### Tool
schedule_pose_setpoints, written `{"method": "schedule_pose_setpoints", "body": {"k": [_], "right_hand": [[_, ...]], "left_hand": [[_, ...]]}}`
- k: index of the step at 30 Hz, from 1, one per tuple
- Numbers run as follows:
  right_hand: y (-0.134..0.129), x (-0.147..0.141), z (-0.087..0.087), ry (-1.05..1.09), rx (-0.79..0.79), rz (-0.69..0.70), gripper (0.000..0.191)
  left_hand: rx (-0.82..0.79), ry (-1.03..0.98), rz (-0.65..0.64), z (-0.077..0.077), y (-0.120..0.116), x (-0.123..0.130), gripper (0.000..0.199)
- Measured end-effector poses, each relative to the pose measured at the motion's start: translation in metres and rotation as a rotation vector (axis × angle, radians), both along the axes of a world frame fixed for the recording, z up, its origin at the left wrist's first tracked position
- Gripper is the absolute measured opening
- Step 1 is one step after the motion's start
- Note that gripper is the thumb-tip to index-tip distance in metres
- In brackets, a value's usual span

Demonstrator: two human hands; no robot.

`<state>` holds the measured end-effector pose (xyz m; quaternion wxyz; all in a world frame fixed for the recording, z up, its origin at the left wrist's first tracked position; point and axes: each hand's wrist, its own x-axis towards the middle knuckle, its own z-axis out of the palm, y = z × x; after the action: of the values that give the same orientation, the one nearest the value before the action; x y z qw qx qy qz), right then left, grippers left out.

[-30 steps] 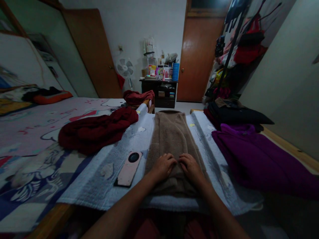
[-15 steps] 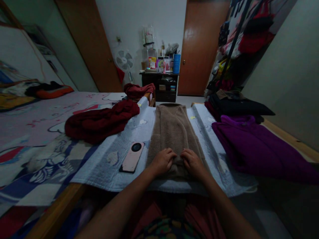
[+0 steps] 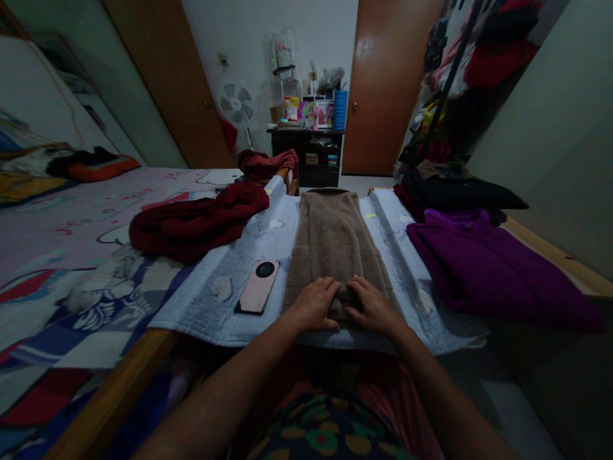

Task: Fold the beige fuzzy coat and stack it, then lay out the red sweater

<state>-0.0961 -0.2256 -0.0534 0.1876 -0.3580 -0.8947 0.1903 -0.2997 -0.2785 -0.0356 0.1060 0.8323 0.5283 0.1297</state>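
A long brown fleece garment (image 3: 330, 236), folded into a narrow strip, lies on the pale blue cloth (image 3: 201, 313) in front of me. At its near end, my left hand (image 3: 316, 305) curls over the folded edge, fingers on top and thumb lower. Facing it, my right hand (image 3: 371, 306) holds the same fold from the other side. A small gap between the hands shows a bit of the fold. Left of the garment rests a pink phone (image 3: 256, 294), back side up with its round camera showing.
On the right sit a folded purple garment (image 3: 493, 268) and a stack of dark clothes (image 3: 460, 191). A dark red garment (image 3: 196, 223) lies in a heap on the left, by the patterned bed (image 3: 96, 223). Farther back are a white fan (image 3: 237, 103) and a dark cabinet (image 3: 304, 156).
Both hands have shifted on the near end of the brown garment, their thumbs now lower and apart from the fingers. The camera has tilted down slightly.
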Motion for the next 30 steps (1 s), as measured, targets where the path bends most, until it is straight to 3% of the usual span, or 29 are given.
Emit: {"method": "schedule_pose_setpoints", "body": {"k": [10,21,30], "right_hand": [[0.001,0.006,-0.002,-0.04,-0.046,0.066,0.073],[-0.008,0.005,0.009,-0.124,-0.045,0.089,0.091],[-0.013,-0.002,0.01,-0.149,0.074,0.055,0.078]], "left_hand": [[0.017,0.045,0.009,0.001,-0.003,0.005,0.083],[0.05,0.056,0.002,0.004,-0.002,0.004,0.066],[0.036,0.11,0.055,0.008,0.007,0.0,0.049]]}}
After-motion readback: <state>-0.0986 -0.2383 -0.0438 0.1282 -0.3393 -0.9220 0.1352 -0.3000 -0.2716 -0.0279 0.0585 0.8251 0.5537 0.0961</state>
